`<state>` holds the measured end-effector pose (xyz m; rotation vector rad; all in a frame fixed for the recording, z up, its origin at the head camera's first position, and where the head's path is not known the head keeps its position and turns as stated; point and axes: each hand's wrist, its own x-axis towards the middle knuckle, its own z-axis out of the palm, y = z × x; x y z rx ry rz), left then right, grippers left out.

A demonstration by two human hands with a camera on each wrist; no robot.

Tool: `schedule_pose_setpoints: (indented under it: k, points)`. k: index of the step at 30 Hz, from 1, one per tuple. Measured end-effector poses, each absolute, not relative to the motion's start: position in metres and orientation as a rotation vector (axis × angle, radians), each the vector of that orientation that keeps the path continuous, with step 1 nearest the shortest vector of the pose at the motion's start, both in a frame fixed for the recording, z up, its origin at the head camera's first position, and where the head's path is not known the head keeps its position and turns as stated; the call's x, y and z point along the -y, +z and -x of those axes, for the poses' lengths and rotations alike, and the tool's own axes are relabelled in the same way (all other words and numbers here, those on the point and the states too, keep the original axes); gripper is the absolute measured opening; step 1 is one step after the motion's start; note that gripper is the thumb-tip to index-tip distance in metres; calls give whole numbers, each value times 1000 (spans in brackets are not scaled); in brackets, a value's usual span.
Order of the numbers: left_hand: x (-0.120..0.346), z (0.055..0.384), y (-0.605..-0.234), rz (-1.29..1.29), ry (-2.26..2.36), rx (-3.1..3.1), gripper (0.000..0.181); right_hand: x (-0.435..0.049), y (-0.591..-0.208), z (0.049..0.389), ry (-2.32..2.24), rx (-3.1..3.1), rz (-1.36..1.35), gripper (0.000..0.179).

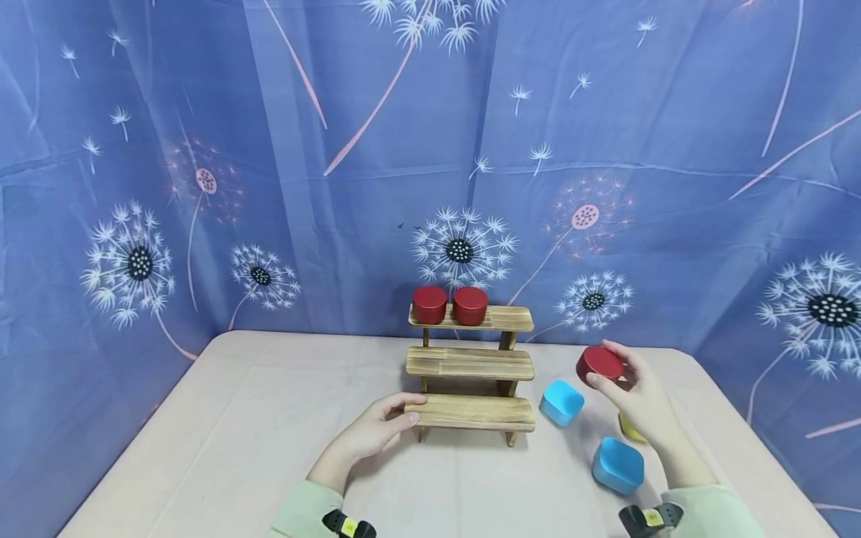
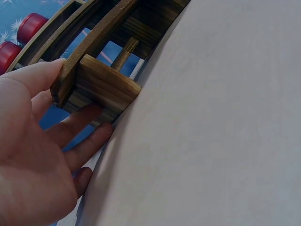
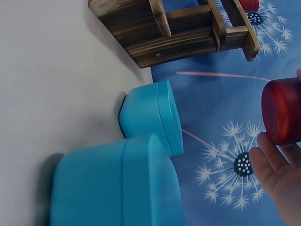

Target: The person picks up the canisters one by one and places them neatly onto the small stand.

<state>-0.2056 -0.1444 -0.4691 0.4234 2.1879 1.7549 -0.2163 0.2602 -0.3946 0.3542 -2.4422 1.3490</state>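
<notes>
A three-tier wooden display stand (image 1: 469, 364) stands on the table. My left hand (image 1: 368, 433) grips the left end of its lowest tier, with the thumb and fingers on either side of the board, as the left wrist view shows. Two red round tins (image 1: 429, 305) sit side by side on the left and middle of the top tier. My right hand (image 1: 639, 392) holds another red round tin (image 1: 598, 365) by its sides, raised above the table to the right of the stand. In the right wrist view this red tin (image 3: 283, 110) is cut off by the frame edge.
Two blue rounded-square tins, a farther one (image 1: 562, 403) and a nearer one (image 1: 618, 466), lie on the table right of the stand. A yellow thing (image 1: 630, 429) is mostly hidden under my right forearm. A blue dandelion-print curtain (image 1: 363, 246) hangs behind the table (image 1: 222, 441).
</notes>
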Motion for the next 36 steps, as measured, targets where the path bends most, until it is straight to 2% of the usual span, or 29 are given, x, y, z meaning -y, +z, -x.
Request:
schedule_pose_setpoints:
  k: [30, 36]
  points:
    - [145, 205, -468, -411, 1770, -2174, 37, -226, -375, 237, 1517, 2352, -331, 67]
    - [146, 206, -468, -437, 1758, -2162, 38, -220, -374, 242, 1525, 2330, -340, 60]
